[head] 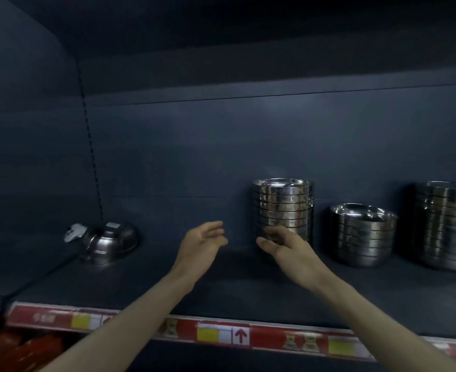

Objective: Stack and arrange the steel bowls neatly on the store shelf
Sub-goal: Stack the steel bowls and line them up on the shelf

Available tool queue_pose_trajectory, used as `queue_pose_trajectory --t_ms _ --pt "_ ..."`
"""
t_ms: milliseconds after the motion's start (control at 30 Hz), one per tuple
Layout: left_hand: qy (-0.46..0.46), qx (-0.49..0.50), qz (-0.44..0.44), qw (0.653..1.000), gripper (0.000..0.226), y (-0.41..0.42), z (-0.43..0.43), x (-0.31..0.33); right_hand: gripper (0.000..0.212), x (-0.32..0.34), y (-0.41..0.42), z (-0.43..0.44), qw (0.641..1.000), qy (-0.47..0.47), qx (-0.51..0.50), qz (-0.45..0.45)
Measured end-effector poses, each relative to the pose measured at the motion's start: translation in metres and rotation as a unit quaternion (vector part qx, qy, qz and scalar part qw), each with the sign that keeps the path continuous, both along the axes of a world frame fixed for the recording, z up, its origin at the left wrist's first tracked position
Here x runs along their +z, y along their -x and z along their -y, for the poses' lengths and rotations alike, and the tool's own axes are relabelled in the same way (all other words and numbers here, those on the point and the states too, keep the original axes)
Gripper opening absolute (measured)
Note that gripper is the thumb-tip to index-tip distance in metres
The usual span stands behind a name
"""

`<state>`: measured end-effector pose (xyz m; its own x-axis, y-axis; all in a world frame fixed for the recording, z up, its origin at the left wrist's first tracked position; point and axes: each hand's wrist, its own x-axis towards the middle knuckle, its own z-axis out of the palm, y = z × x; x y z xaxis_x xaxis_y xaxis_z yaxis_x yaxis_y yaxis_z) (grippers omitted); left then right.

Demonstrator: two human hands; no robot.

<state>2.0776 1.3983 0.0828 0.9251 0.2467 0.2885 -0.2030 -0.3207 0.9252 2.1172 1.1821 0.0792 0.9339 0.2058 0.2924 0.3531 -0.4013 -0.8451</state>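
Steel bowls stand in nested piles on a dark store shelf [154, 280], seen from the head camera. The middle stack [283, 202] is the landmark: a tall, straight column of bowls, mouths up, set toward the back of the shelf.

To the right of the middle stack, a little apart from it, sits a shorter stack [363, 237]. Farther right again is a third stack [447, 226], about as tall as the middle one and cut by the picture's edge. Well to the left of the middle stack a single bowl [110, 241] lies upside down, slightly tilted, with a pale label on its base. A small white object [73, 232], too blurred to name, touches that bowl's far left side.

The left hand [205, 238] hovers just left of the middle stack, clear of it. Its fingers [216, 228] are loosely spread and hold nothing.

The right hand [280, 244] is at the lower front of the middle stack, thumb out to the left. Its fingers [273, 232] are gently bent over the bottom bowls; whether they grip the steel or only lie before it I cannot tell.

Below the middle stack, along the shelf's front edge, runs a red price strip [269, 338] with yellow tags. Red packages [20, 350] show under it, far down to the left.
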Motion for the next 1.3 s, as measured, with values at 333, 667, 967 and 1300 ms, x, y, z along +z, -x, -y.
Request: queue_pose_trajectory --t_ms 333,667,967,1300 --pt "-0.081 0.053 -0.034 0.995 0.057 0.03 -0.054 -0.015 0.061 -0.022 0.013 -0.054 0.998 0.037 0.054 0.006" --pt "-0.154 0.143 -0.073 0.975 0.051 0.052 -0.149 -0.043 0.066 -0.048 0.008 -0.126 0.99 0.085 0.114 0.004" --pt "-0.126 0.229 -0.056 0.964 0.062 0.038 -0.245 -0.055 0.064 -0.054 -0.01 -0.214 0.985 0.068 0.157 -0.024" --pt "-0.107 0.234 -0.006 0.966 0.096 -0.014 -0.312 -0.052 0.072 -0.058 -0.049 -0.302 0.975 0.071 0.199 -0.063"
